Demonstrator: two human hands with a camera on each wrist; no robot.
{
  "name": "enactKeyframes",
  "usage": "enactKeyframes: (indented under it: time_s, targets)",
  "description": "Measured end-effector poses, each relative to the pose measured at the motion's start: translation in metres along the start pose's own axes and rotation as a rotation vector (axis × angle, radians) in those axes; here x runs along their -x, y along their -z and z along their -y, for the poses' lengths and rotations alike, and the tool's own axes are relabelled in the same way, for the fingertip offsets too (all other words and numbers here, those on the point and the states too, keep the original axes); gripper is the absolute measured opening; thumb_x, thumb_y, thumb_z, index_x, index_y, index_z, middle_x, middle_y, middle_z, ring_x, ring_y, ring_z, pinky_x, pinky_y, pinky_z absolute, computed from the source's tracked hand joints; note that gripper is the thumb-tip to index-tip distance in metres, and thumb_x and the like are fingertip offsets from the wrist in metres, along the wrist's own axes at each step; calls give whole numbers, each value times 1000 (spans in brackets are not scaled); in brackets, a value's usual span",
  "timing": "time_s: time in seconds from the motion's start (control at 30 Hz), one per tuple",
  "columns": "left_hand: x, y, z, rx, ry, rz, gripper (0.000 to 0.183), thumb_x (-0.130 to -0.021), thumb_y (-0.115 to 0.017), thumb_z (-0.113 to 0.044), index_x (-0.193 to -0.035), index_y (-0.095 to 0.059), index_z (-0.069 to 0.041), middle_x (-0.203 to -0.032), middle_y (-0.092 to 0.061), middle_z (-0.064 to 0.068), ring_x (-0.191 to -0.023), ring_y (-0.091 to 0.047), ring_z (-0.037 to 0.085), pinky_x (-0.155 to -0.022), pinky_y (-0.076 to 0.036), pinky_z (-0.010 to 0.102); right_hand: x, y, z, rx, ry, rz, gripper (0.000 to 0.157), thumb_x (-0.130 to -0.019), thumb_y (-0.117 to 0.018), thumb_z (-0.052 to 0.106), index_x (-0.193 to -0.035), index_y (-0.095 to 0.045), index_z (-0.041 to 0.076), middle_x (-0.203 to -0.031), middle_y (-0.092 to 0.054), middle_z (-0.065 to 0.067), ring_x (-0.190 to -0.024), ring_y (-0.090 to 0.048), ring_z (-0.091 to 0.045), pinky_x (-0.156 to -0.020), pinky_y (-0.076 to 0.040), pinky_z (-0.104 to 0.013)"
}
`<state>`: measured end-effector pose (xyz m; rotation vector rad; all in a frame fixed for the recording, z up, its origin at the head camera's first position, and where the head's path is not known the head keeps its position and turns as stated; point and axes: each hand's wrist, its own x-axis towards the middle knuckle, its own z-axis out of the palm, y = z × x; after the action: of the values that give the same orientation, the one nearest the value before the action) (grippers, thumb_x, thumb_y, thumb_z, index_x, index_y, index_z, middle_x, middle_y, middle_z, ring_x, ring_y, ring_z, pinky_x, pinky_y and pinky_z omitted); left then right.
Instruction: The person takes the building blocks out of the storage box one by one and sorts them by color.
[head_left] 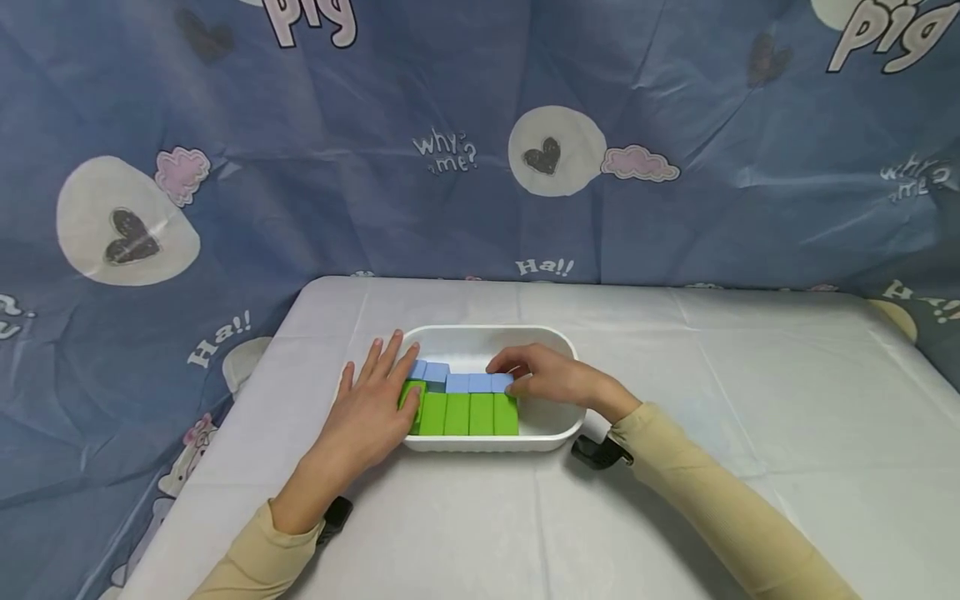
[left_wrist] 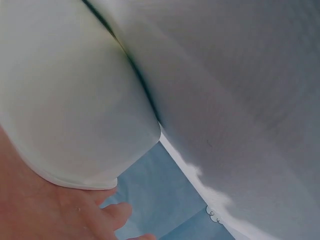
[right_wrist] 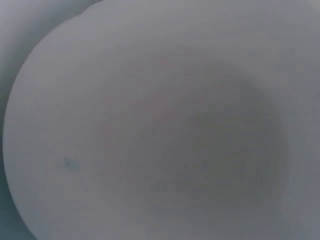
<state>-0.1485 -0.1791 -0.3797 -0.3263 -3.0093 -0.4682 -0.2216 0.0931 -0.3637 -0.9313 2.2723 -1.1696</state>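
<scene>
A white tray (head_left: pixel 487 444) holds a row of upright green blocks (head_left: pixel 457 414) along its near side. Behind them runs a row of light blue blocks (head_left: pixel 468 383), with the left ones standing a little higher. My left hand (head_left: pixel 371 412) lies across the tray's left end, fingers spread and straight, its thumb against the leftmost green block. In the left wrist view that hand (left_wrist: pixel 65 215) rests along the tray's rim (left_wrist: pixel 75 186). With thumb and fingertips, my right hand (head_left: pixel 551 375) pinches the rightmost blue block (head_left: pixel 502 382). Its wrist view shows only the blurred white tray wall (right_wrist: pixel 150 125).
The tray stands on a table with a white cover (head_left: pixel 750 417). A blue printed cloth (head_left: pixel 480 217) hangs behind the table and at its left. Black wrist cameras sit under both forearms, the right one (head_left: pixel 600 452) close to the tray's near right corner.
</scene>
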Motion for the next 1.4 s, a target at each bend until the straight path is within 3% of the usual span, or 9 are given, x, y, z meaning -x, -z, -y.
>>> enactKeyframes:
  time_s: [0.23, 0.7, 1.03, 1.27, 1.4]
  targets:
    - [-1, 0, -1, 7, -1, -3, 59, -102, -44, -29, -156, -30, -12, -164, -12, 11, -149, -6, 33, -111, -7, 66, -2, -3, -1, 2, -33, -23, 37, -88, -59, -1, -125, -63, 0, -122, -64, -10, -107, -58, -22, -96, -44, -36]
    - [0, -1, 0, 8, 9, -7, 60, -101, -44, -29, -156, -30, -11, -164, -12, 11, -149, -6, 33, -111, -9, 66, -9, -11, -2, 14, -103, -190, 30, -90, -65, 2, -120, -64, -5, -117, -66, -15, -110, -63, -29, -95, -49, -39]
    - [-1, -3, 0, -4, 6, -18, 59, -100, -45, -29, -155, -31, -11, -164, -13, 11, -149, -10, 35, -110, -12, 67, -8, -10, 1, 15, -145, -207, 38, -83, -70, 0, -121, -63, -5, -116, -66, -13, -107, -63, -27, -93, -49, -38]
    - [-1, -2, 0, -1, 6, -21, 59, -100, -45, -28, -155, -32, -11, -164, -13, 11, -149, -10, 35, -110, -12, 67, -9, -10, -1, 48, -164, -227, 32, -81, -71, -1, -112, -68, -2, -99, -68, -8, -91, -60, -19, -85, -48, -34]
    - [-1, -2, 0, 3, 6, -19, 59, -100, -45, -28, -155, -32, -11, -163, -13, 12, -149, -9, 34, -110, -11, 67, -9, -11, 0, 46, -170, -261, 30, -80, -72, 1, -110, -70, 1, -98, -69, -6, -93, -62, -19, -86, -49, -34]
